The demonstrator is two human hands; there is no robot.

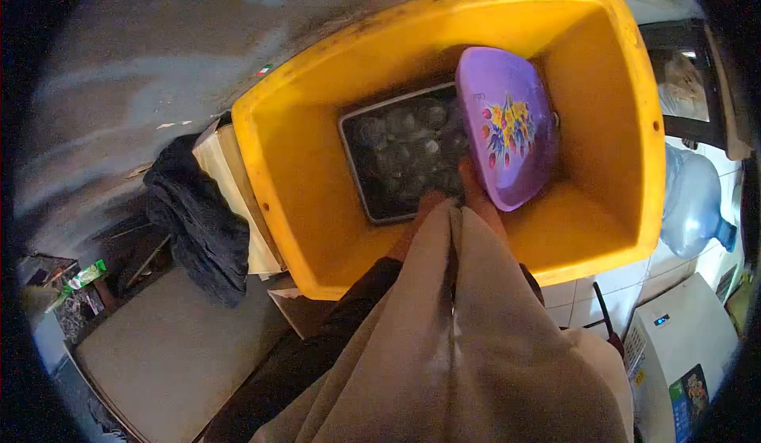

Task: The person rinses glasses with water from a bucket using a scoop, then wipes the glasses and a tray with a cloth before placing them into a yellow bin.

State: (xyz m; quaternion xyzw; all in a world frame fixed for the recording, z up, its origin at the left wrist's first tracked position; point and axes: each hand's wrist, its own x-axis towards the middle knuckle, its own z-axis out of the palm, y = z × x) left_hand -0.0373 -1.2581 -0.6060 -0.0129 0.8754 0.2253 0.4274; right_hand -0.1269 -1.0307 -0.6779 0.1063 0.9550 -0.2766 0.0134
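A deep yellow tub [305,205] lies below me, and both my hands reach into it. In its bottom sits a dark rectangular tray [349,146] with several clear, round-ended things [431,147] in it. A purple tray [514,78] painted with flowers stands tilted towards the tub's right side. My left hand [424,211] is at the dark tray's near edge, its fingers mostly hidden by the beige cloth. Beside the purple tray's lower left edge is my right hand [482,204]; whether it grips that edge cannot be made out.
Beige cloth [452,324] hangs from my front between my arms. Left of the tub are a cardboard box [258,237], a black cloth [198,221] and a brown flat surface [182,348]. A large water bottle [691,201] and a white appliance [682,332] stand right.
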